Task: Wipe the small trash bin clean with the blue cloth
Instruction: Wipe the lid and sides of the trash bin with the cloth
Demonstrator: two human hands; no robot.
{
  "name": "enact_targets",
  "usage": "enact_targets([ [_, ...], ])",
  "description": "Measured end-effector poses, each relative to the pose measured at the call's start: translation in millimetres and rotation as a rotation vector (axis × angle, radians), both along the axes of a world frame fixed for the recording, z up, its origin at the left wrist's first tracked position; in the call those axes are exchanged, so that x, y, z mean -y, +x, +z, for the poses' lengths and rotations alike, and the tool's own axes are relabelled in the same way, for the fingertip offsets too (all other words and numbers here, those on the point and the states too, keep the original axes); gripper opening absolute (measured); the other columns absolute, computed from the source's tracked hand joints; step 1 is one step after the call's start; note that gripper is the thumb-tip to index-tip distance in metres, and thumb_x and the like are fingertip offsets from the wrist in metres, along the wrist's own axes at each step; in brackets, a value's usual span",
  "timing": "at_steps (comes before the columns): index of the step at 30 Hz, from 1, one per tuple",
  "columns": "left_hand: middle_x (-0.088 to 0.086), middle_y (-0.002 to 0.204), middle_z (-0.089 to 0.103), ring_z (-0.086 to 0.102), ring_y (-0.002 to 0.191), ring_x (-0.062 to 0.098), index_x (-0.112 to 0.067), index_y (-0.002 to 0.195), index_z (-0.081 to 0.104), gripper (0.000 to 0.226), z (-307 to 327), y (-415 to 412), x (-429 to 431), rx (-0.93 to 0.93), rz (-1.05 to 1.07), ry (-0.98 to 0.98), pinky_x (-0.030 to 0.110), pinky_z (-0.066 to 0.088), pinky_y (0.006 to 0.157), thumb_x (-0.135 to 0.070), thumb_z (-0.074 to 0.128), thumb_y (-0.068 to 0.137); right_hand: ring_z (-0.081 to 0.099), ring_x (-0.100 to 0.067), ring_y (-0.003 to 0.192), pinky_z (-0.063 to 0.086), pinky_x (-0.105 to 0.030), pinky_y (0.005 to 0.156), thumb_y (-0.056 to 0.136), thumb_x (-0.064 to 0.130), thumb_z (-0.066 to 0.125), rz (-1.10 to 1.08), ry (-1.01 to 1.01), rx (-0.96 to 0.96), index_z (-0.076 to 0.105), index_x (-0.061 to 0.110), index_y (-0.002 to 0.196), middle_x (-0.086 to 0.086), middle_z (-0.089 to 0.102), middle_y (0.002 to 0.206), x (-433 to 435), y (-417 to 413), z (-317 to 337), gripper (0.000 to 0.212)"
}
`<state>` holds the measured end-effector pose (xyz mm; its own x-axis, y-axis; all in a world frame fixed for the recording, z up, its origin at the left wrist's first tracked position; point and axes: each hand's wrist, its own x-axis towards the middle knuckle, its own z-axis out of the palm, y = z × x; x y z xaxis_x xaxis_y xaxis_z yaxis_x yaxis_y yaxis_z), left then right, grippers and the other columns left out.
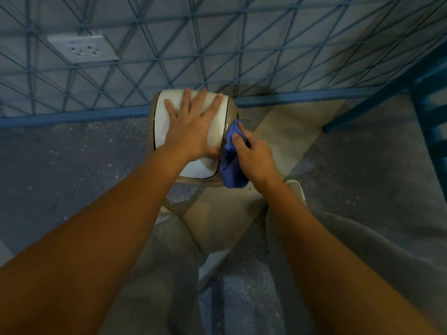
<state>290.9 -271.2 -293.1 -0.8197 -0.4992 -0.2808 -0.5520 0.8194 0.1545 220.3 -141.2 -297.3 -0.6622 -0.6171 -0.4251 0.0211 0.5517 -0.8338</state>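
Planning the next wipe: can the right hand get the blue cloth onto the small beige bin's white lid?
Probably only partly: the left hand lies spread flat over most of the white lid; the right hand, gripping the blue cloth, is right beside it.

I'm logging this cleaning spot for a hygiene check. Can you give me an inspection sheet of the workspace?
Surface: speckled grey floor with a beige strip.
Job's things: small trash bin stands by the wall; blue cloth lies against its right side.
Clutter: nothing seen.
Hands: left hand rests flat on the bin's white lid; right hand grips the cloth.
Cables: nothing seen.
Surroundings: blue-patterned wall with a wall socket; blue frame at right.
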Motion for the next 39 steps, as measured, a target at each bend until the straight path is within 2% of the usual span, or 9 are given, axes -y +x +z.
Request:
enact_targets([
  [6, 0.009, 0.158, -0.002, -0.009, 0.143, 0.038, -0.028, 0.148, -0.002, 0.119, 2, 0, -2, -0.004, 0.016, 0.009, 0.066, -0.002, 0.108, -0.067, 0.068, 0.06, 0.056, -0.033, 0.113, 0.044, -0.042, 0.099, 0.097, 0.024, 0.04, 0.008, 0.077, -0.088, 0.057, 0.006, 0.119, -0.02, 0.062, 0.12, 35, -31, -5, 0.033],
  [12, 0.009, 0.158, -0.003, -0.01, 0.143, 0.038, -0.026, 0.148, -0.003, 0.121, 3, 0, -3, 0.0, 0.025, 0.008, 0.066, -0.003, 0.108, -0.069, 0.067, 0.059, 0.057, -0.027, 0.103, 0.043, -0.032, 0.086, 0.098, 0.024, 0.038, 0.044, 0.095, -0.103, 0.058, 0.006, 0.112, -0.017, 0.063, 0.114, 42, -44, 0, 0.03],
  [14, 0.01, 0.158, -0.002, -0.01, 0.143, 0.039, -0.027, 0.148, -0.004, 0.12, 4, -2, -3, 0.007, 0.035, 0.01, 0.066, -0.003, 0.108, -0.067, 0.067, 0.06, 0.058, -0.03, 0.103, 0.045, -0.037, 0.089, 0.097, 0.024, 0.039, 0.048, 0.09, -0.116, 0.058, 0.004, 0.11, -0.019, 0.063, 0.112, 33, -36, -1, 0.03],
  [22, 0.011, 0.158, -0.008, -0.016, 0.141, 0.041, -0.025, 0.147, -0.011, 0.125, 4, -3, -6, 0.027, 0.034, 0.014, 0.067, -0.006, 0.107, -0.069, 0.067, 0.059, 0.059, -0.024, 0.088, 0.047, -0.037, 0.082, 0.094, 0.022, 0.045, 0.204, 0.181, 0.092, 0.062, 0.006, 0.096, -0.017, 0.064, 0.095, -17, -26, 6, 0.023],
  [25, 0.011, 0.157, -0.014, -0.021, 0.14, 0.041, -0.024, 0.147, -0.013, 0.126, 5, -2, -7, 0.011, 0.052, 0.051, 0.066, -0.01, 0.106, -0.069, 0.066, 0.059, 0.059, -0.023, 0.088, 0.048, -0.037, 0.083, 0.093, 0.019, 0.045, 0.105, 0.116, 0.164, 0.062, 0.007, 0.093, -0.018, 0.063, 0.093, -22, -32, 13, 0.021],
  [29, 0.01, 0.157, -0.015, -0.023, 0.14, 0.039, -0.025, 0.148, -0.009, 0.112, 12, -3, -11, -0.017, 0.083, 0.097, 0.064, -0.015, 0.106, -0.072, 0.055, 0.068, 0.06, -0.009, 0.071, 0.046, -0.022, 0.071, 0.096, 0.015, 0.039, -0.077, 0.022, 0.349, 0.057, 0.011, 0.074, -0.007, 0.06, 0.073, -32, -39, 13, 0.028],
  [32, 0.006, 0.158, -0.011, -0.021, 0.141, 0.038, -0.034, 0.147, 0.0, 0.09, 14, -10, -11, -0.026, 0.129, 0.069, 0.066, -0.014, 0.105, -0.071, 0.044, 0.078, 0.056, -0.016, 0.075, 0.044, -0.028, 0.074, 0.096, 0.02, 0.04, -0.23, 0.01, 0.487, 0.058, 0.005, 0.08, -0.009, 0.06, 0.078, -38, -40, -5, 0.029],
  [35, 0.002, 0.158, -0.008, -0.017, 0.142, 0.038, -0.041, 0.146, 0.001, 0.076, 13, -16, -10, 0.039, 0.164, 0.084, 0.069, -0.008, 0.105, -0.066, 0.038, 0.085, 0.06, -0.029, 0.084, 0.048, -0.034, 0.075, 0.092, 0.027, 0.048, -0.247, 0.084, 0.467, 0.058, -0.009, 0.1, -0.024, 0.065, 0.093, -39, -29, -35, 0.039],
  [39, 0.0, 0.158, -0.007, -0.014, 0.143, 0.037, -0.044, 0.145, -0.002, 0.076, 16, -17, -6, 0.104, 0.134, 0.092, 0.07, 0.0, 0.105, -0.066, 0.039, 0.085, 0.062, -0.026, 0.083, 0.049, -0.035, 0.08, 0.081, 0.018, 0.067, -0.216, 0.121, 0.379, 0.058, 0.002, 0.095, -0.014, 0.066, 0.087, -33, 1, -50, 0.022],
])
